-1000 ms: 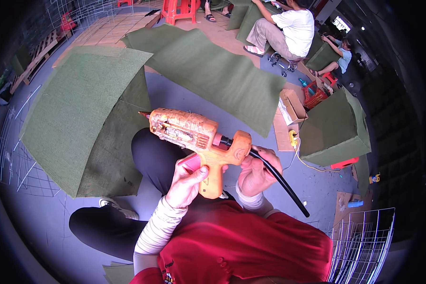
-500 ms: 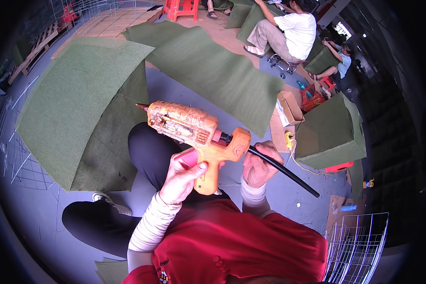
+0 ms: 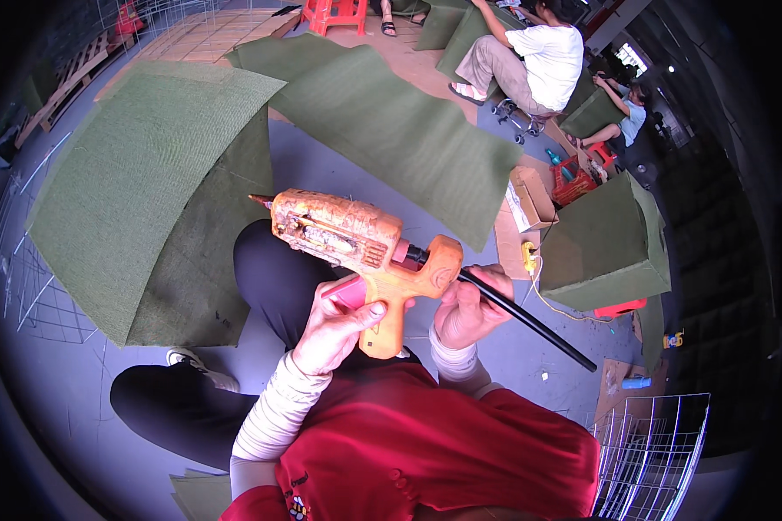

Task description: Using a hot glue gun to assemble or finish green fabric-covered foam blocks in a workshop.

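An orange glue gun, smeared with dried glue, points its nozzle up and left over my lap. My left hand grips its handle, with a finger on the pink trigger. My right hand holds a long black glue stick whose front end goes into the back of the gun. The stick's free end slants down to the right.
Green carpet-like mats lie draped on the grey floor to my left and ahead. Wire mesh panels stand at the lower right and left edge. A cardboard box, a yellow plug and cable, and two seated people are farther off.
The glue gun and both hands stay in about the same pose. The black stick has tilted slightly and sits a little deeper in the gun's back.
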### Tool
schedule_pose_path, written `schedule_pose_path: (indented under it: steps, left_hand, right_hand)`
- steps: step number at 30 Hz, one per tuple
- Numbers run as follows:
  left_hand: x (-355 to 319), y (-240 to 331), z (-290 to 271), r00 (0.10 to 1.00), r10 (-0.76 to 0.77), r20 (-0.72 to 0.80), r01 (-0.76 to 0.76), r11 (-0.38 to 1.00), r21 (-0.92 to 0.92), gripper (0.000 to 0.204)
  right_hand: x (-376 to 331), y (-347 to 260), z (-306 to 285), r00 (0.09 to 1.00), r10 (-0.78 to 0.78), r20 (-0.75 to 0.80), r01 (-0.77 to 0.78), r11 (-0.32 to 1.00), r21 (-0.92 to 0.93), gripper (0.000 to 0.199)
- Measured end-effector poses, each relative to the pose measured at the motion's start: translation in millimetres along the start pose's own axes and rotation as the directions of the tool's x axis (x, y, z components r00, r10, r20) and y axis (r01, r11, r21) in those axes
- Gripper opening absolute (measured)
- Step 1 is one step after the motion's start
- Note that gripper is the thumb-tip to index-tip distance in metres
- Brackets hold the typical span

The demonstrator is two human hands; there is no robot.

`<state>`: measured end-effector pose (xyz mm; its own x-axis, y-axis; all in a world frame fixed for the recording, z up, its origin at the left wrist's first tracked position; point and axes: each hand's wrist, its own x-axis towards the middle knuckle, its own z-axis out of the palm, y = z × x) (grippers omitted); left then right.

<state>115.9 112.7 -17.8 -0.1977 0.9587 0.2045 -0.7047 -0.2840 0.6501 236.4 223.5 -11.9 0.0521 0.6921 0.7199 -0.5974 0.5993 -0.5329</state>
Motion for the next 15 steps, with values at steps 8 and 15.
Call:
schedule_pose_path:
  steps: [8, 15]
  left_hand:
    - [13, -6, -4, 0.999, -0.053, -0.004, 0.052, 0.987, -0.152, 0.043]
    - [25, -18, -14, 0.996, 0.014, -0.093, -0.026, 0.992, -0.126, 0.044]
  right_hand:
    - [6, 6, 5, 0.965, 0.194, 0.175, -0.198, 0.98, 0.006, 0.06]
    - [13, 31, 5, 0.402, 0.599, 0.693, -0.835, 0.549, 0.01, 0.08]
